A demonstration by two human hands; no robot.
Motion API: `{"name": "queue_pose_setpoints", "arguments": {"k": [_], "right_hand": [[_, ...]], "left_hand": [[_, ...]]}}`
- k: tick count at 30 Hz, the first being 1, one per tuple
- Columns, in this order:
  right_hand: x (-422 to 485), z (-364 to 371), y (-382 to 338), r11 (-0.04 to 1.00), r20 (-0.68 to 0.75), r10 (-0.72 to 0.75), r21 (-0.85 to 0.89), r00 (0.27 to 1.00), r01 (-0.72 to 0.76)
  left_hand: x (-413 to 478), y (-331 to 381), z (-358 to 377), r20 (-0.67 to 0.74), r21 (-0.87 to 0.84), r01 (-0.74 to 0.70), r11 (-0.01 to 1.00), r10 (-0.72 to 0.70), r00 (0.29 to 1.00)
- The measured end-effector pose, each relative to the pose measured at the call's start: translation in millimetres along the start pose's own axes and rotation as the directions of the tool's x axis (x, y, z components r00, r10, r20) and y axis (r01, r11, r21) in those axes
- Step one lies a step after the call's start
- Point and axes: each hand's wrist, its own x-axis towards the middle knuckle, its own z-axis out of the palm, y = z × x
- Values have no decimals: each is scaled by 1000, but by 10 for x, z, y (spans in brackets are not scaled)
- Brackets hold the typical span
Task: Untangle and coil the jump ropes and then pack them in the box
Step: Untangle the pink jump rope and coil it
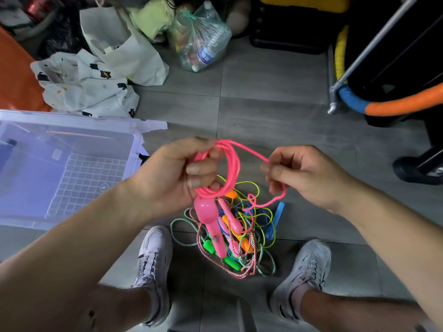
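My left hand (177, 173) grips a coil of the pink jump rope (231, 164), several loops gathered in its fingers. Two pink handles (211, 226) hang below that hand. My right hand (304, 176) pinches the loose end of the same pink cord, which sags in a loop under it. On the floor between my shoes lies a tangled pile of other jump ropes (249, 240): yellow, blue, and braided green and red cords, with green, orange and blue handles. The clear plastic box (79, 178) stands open at the left with nothing inside.
Bags of cloth and bottles (199, 41) crowd the far floor. An orange and blue padded hoop (393, 104) and a metal pole (374, 44) stand at the right. My two grey shoes (153, 262) flank the pile on grey floor tiles.
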Motion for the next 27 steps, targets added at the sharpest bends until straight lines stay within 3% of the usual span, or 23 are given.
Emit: {"name": "queue_pose_setpoints", "arguments": {"k": [2,4,7,10,13,16,18,20,22,23,25,27], "right_hand": [[-10,66,21,996,16,39,75,999,-40],[-39,168,48,998,31,62,26,998,-63],[-112,345,38,957,62,74,-284,995,-53],[-215,474,-110,860,164,20,-506,986,66],[-302,542,-274,710,257,-28,-675,966,200],[-342,569,-367,627,284,-79,-731,956,269],[-342,562,-373,583,269,-98,-764,958,275],[-312,501,-328,569,214,-134,-782,967,252],[-267,391,-283,616,127,-166,-761,978,204],[-247,326,-263,660,83,-176,-729,981,180],[-215,231,-248,773,2,-185,-618,983,147],[-198,194,-232,877,-82,-184,-464,979,126]], "left_hand": [[7,61,-25,-47,-165,-67,984,59,997],[11,128,-80,-80,-248,-169,954,154,985],[23,210,-173,-63,-330,-250,910,243,968],[55,195,-186,-128,-296,-290,910,263,956],[96,79,-145,-172,-145,-307,941,281,944],[123,-81,-69,-232,154,-309,939,338,912],[102,-198,-17,-212,462,-234,855,363,907],[56,-302,-9,-108,750,-142,646,332,937],[32,-360,-32,-37,928,-60,368,250,967],[23,-373,-42,-41,957,-24,291,214,976],[3,-365,-22,-76,945,16,327,173,982],[-5,-345,40,-72,879,4,477,126,989]]}}
